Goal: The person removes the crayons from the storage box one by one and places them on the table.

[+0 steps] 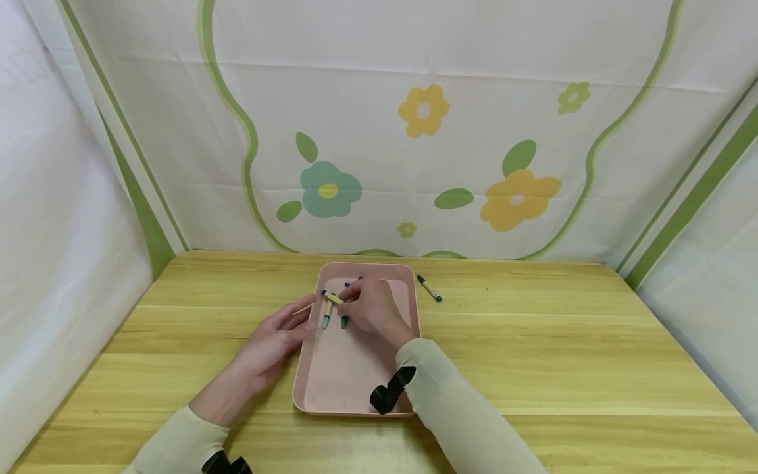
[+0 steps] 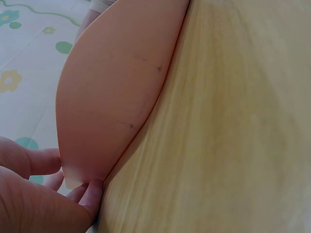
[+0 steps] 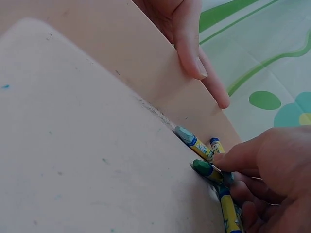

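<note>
Small print is showing on the crayons' (image 3: 210,168) yellow-and-blue wrappers (image 3: 200,146), too tiny to read. The pink tray (image 1: 343,375) is holding several; another crayon (image 1: 429,288) is lying just beside it on the table (image 1: 533,362). The right hand (image 1: 372,306) is pinching a crayon inside; the left hand (image 1: 272,345) is gripping the tray's left edge.

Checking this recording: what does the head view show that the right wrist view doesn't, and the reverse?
Only the head view shows the wooden table, the lone crayon lying on it beside the tray, and both pale sleeves.

Only the right wrist view makes out a blue speck on the tray's floor.

Both show the left hand at the tray's rim and the right hand among crayons.
</note>
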A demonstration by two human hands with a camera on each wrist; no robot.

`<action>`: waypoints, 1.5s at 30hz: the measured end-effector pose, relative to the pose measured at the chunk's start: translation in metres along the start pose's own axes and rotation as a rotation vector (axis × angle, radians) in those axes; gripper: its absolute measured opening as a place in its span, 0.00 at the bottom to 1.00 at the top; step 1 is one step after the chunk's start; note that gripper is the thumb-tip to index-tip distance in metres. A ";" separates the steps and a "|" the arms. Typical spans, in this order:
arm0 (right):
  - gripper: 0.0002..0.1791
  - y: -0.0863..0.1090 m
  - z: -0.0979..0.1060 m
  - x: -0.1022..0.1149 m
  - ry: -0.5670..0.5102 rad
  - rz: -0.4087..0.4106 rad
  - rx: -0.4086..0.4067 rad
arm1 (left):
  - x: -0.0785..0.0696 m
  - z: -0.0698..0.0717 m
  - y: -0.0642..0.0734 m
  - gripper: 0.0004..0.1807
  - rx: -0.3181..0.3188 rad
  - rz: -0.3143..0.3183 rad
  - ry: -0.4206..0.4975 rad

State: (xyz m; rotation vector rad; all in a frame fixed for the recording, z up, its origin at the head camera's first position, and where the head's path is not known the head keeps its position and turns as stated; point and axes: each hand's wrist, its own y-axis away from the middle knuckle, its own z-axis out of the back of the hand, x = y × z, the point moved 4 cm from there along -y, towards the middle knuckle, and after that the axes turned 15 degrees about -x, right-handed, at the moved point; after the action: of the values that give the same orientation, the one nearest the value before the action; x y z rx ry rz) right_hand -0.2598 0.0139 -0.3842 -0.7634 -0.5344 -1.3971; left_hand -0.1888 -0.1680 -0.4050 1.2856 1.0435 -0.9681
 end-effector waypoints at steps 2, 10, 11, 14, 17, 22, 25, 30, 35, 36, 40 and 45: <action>0.08 0.000 0.000 0.001 0.001 -0.003 0.002 | 0.000 0.001 0.000 0.33 0.001 -0.001 -0.001; 0.08 0.001 0.001 0.003 -0.037 0.009 -0.003 | 0.000 0.000 0.003 0.33 0.015 -0.011 0.004; 0.08 0.001 0.002 0.003 -0.048 0.006 -0.002 | 0.000 0.000 0.003 0.33 0.015 -0.011 0.004; 0.09 0.001 0.004 0.001 -0.091 -0.015 0.004 | 0.000 0.000 0.002 0.33 0.010 -0.011 0.006; 0.08 0.002 0.007 0.001 -0.122 -0.027 0.003 | 0.000 -0.001 0.001 0.33 0.011 -0.011 0.008; 0.08 0.001 0.012 -0.001 -0.126 -0.024 -0.013 | 0.001 -0.002 -0.001 0.33 0.009 -0.007 0.014; 0.09 0.001 0.015 -0.002 -0.128 -0.031 -0.022 | 0.000 -0.003 -0.001 0.33 0.004 -0.005 0.015; 0.09 0.002 0.020 -0.001 -0.143 -0.044 -0.034 | 0.000 -0.004 -0.001 0.33 0.009 -0.013 0.018; 0.09 0.004 0.026 -0.001 -0.161 -0.039 -0.053 | 0.001 -0.005 0.000 0.33 0.012 -0.012 0.007; 0.09 0.004 0.027 -0.001 -0.167 -0.034 -0.057 | 0.001 -0.005 0.000 0.33 0.011 -0.010 0.005; 0.09 0.004 0.027 0.000 -0.186 -0.019 -0.064 | 0.001 -0.004 0.001 0.32 0.001 -0.004 -0.002; 0.09 0.002 0.025 0.001 -0.201 -0.017 -0.062 | 0.000 -0.001 0.001 0.32 -0.013 -0.006 0.002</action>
State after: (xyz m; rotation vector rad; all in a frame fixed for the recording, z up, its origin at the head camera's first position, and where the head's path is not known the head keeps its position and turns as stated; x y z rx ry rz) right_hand -0.2546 0.0320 -0.3670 -0.9583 -0.6568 -1.3656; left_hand -0.1882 -0.1666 -0.4053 1.2739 1.0545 -0.9633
